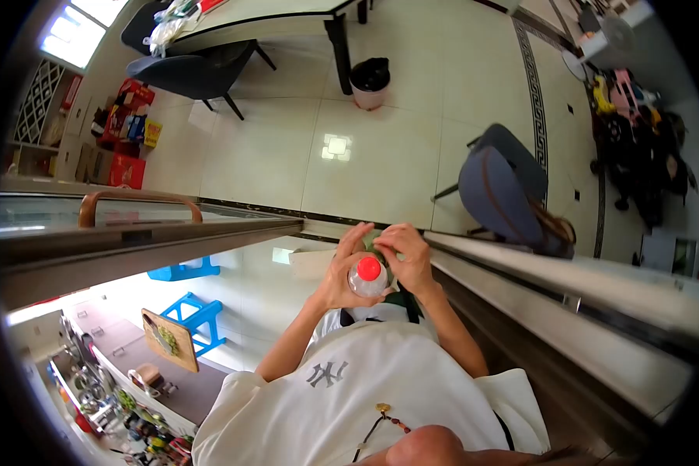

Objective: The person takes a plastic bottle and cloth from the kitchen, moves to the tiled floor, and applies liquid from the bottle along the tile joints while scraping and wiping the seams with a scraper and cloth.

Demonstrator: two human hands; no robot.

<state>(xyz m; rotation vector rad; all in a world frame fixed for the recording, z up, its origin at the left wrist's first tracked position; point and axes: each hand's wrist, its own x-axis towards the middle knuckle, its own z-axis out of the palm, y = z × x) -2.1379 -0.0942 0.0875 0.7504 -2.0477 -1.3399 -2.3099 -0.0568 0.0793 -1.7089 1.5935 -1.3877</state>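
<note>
In front of my chest is a clear plastic bottle with a red cap, seen from above. My left hand wraps round the bottle's side, its fingers curled. Just right of the cap, my right hand has its thumb and fingertips pinched together. Whatever lies in that pinch, if anything, is too small to make out. Between the two hands, beyond the cap, a small green patch shows, and its kind is unclear. The bottle's lower part is hidden under the cap and the left hand.
I stand in a sliding doorway, with a door handle on the left and a door frame on the right. Blue stools and a cutting board are lower left. Ahead are a chair and a bin.
</note>
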